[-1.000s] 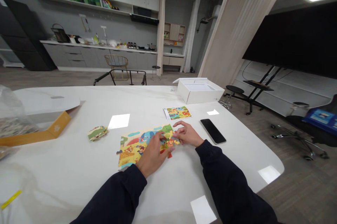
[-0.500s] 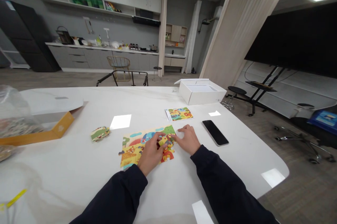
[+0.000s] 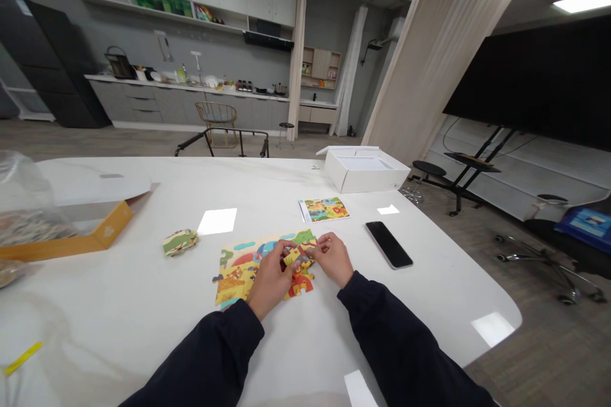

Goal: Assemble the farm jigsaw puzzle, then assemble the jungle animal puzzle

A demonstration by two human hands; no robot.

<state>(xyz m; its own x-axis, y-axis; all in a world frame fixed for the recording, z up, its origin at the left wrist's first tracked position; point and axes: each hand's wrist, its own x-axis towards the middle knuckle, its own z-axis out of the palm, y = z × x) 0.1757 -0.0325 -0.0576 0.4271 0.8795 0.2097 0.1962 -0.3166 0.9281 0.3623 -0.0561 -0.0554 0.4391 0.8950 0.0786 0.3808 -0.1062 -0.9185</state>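
Note:
A partly joined jigsaw puzzle [image 3: 235, 276] with bright animal pictures lies flat on the white table. Over its right part, my left hand [image 3: 271, 279] is closed on a small bunch of puzzle pieces [image 3: 296, 255], yellow with some darker patches. From the right, my right hand [image 3: 336, 259] pinches at the edge of the same bunch, thumb and fingertips together; whether it grips one piece or several is hidden. Just behind lies a picture card [image 3: 325, 209] showing a similar animal scene. Left of the puzzle sits a small pile of green-patterned pieces [image 3: 179, 242].
A black phone [image 3: 389, 244] lies to the right, with an open white box [image 3: 365, 170] behind it. At the left, an orange-edged box [image 3: 107, 233] stands with a clear plastic bag [image 3: 28, 203] of pieces. A yellow strip [image 3: 23, 358] is near the front left.
My right hand has moved slightly left, its fingers closing from a loose spread into a pinch at the held pieces. My left hand keeps hold of the bunch over the puzzle.

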